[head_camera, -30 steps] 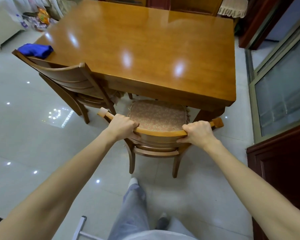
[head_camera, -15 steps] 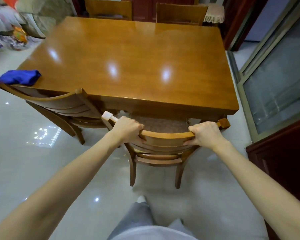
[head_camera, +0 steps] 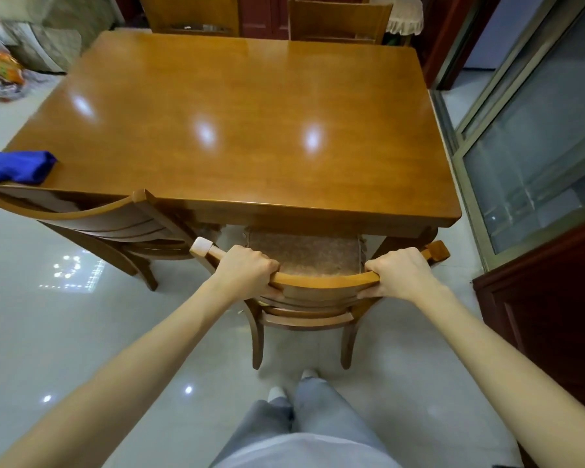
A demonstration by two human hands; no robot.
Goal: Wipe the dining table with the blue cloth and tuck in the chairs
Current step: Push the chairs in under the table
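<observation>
Both forearms were left uncovered from the left hand (head_camera: pixel 247 271) and the right hand (head_camera: pixel 399 273) back to the frame's edge. Below and between the hands, loose trousers (head_camera: pixel 321 413) of pale grey-blue cloth were worn. Behind them, a whitish top (head_camera: pixel 301 456) was seen. Ahead of the cuffs, toward the hands, white footwear (head_camera: pixel 309 373) was shown, its kind not discernible.

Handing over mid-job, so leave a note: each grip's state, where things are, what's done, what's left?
Left grip and right grip each hold the top rail of the near chair; its seat is partly under the dining table.
Blue cloth lies bunched on the table's near-left corner, unheld; wiping seems done, unconfirmed.
Left to do: push this chair fully in, then straighten the skewed chair beside it.
</observation>
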